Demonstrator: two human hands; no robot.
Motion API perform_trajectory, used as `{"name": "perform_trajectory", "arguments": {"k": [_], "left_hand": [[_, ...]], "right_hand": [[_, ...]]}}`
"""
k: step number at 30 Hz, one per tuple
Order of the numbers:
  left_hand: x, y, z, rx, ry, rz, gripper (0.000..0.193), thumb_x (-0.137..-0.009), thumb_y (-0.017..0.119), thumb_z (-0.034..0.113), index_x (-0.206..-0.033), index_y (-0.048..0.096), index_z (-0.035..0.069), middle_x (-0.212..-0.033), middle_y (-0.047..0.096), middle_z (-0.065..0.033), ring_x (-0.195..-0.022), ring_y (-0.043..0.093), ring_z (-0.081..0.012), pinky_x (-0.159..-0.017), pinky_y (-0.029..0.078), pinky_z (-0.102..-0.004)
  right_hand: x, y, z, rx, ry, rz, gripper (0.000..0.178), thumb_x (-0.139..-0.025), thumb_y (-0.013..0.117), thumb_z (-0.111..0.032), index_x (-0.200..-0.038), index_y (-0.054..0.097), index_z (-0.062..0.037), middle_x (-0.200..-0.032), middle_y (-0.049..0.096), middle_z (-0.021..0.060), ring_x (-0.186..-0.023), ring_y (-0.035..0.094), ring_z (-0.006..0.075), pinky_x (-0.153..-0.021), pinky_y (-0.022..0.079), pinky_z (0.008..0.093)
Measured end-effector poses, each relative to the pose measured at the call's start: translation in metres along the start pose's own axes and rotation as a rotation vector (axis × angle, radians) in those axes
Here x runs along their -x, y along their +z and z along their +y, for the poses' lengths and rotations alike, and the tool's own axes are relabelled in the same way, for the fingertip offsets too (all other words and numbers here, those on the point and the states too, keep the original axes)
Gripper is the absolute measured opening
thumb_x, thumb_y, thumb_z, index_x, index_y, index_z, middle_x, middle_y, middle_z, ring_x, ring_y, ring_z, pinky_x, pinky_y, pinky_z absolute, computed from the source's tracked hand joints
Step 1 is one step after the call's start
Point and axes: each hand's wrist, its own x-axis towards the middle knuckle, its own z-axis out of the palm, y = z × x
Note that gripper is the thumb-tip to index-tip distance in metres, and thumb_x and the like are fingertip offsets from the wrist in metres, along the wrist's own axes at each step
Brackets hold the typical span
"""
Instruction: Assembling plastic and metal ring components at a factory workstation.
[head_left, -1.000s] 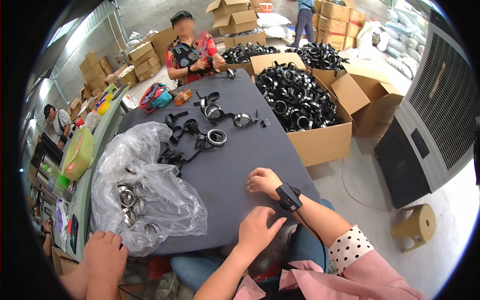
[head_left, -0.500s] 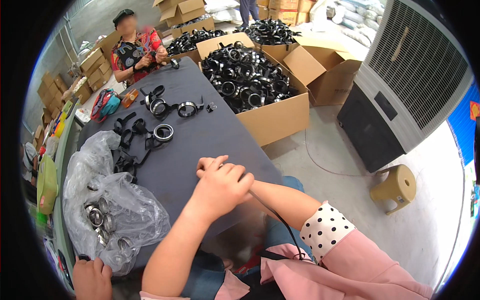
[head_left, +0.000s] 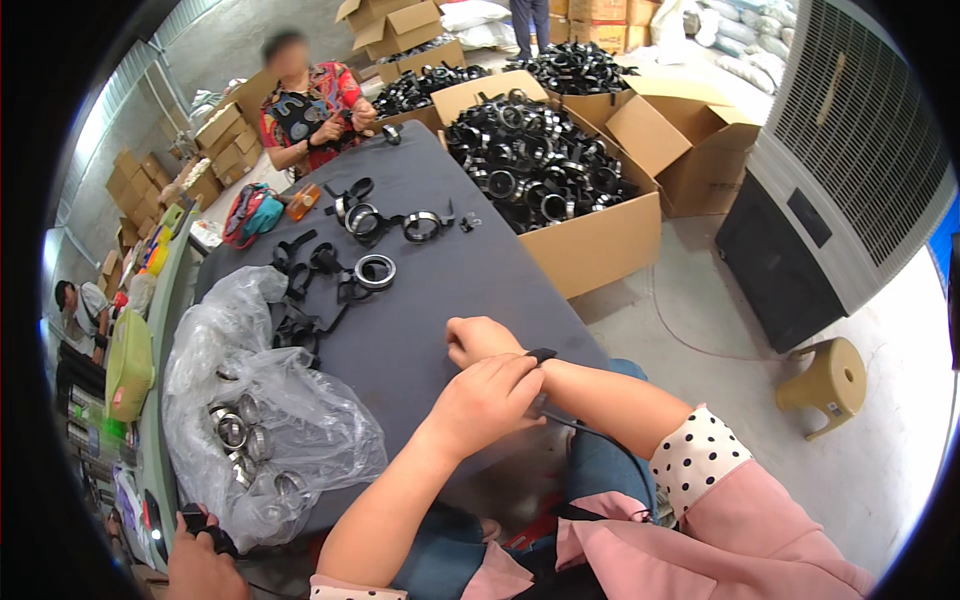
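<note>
My left hand (head_left: 487,405) is closed over my right wrist, its fingertips at a black wrist strap (head_left: 541,355). A black cable (head_left: 610,440) runs from that wrist toward my lap. My right hand (head_left: 485,340) hovers over the dark table (head_left: 440,300) with its fingers curled in; I see nothing in it. Farther up the table lie black straps with silver rings, among them a ringed clamp (head_left: 375,271). Left of my arms is a clear plastic bag (head_left: 340,430) with several metal rings (head_left: 229,430) inside.
Cardboard boxes, one a large box (head_left: 600,250) heaped with black ringed parts, stand beyond the table's right edge. A grey air cooler (head_left: 780,250) and a tan stool (head_left: 825,385) are at right. One person (head_left: 310,115) works at the far end; another's hand (head_left: 205,560) is at lower left.
My left hand has slid from the back of my right hand to its wrist, uncovering the right hand. The scene has shifted rightward. The far person's cap is gone; the lower-left hand now holds something black.
</note>
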Motion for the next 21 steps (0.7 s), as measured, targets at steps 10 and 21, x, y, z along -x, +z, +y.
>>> {"name": "perform_trajectory", "arguments": {"k": [10, 21], "left_hand": [[-0.017, -0.033, -0.002, -0.021, -0.213, -0.323, 0.042, -0.061, 0.080, 0.029, -0.097, 0.068, 0.011, -0.105, 0.066, -0.0062, -0.103, 0.060, -0.0279, -0.090, 0.043, -0.0432], [0.025, -0.032, 0.024, -0.105, -0.268, 0.012, 0.070, -0.064, 0.081, 0.020, -0.128, 0.054, 0.013, -0.130, 0.051, -0.0125, -0.122, 0.049, -0.0307, -0.100, 0.039, -0.0464]], "right_hand": [[0.023, 0.007, -0.045, 0.060, -0.196, -0.023, 0.013, -0.080, 0.060, -0.013, -0.086, 0.054, -0.0024, -0.078, 0.056, 0.0142, -0.073, 0.057, 0.0296, -0.066, 0.047, 0.0386], [-0.005, 0.014, -0.022, -0.242, 0.007, 0.174, 0.011, -0.085, 0.060, -0.009, -0.090, 0.063, -0.0012, -0.074, 0.064, 0.0153, -0.067, 0.066, 0.0253, -0.060, 0.051, 0.0347]]}}
